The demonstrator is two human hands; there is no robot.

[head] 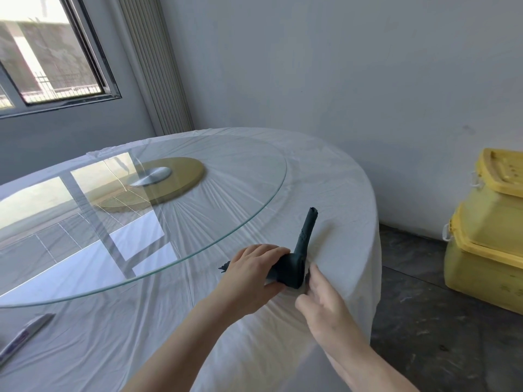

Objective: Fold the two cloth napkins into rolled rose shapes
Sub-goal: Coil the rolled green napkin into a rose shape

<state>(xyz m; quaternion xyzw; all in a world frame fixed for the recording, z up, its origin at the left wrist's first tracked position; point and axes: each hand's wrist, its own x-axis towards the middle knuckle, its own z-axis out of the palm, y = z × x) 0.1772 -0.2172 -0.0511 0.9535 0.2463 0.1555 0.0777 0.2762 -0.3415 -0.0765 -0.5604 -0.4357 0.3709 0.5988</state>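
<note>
One dark green napkin [294, 264] lies on the white tablecloth near the table's right edge, wound into a thick coil with a thin rolled tail pointing up and away. My left hand [252, 274] grips the coil from the left, fingers curled over its top. A small dark corner sticks out beyond that hand's far side. My right hand [322, 301] sits just right of the coil, fingertips touching its lower edge; whether they pinch cloth is hidden. A second napkin is not in view.
A round glass turntable [254, 219] with a gold hub [152, 183] covers the table's middle. A flat silvery packet [24, 333] lies at the near left. Stacked yellow plastic bins [486, 222] stand on the floor to the right, by the white wall.
</note>
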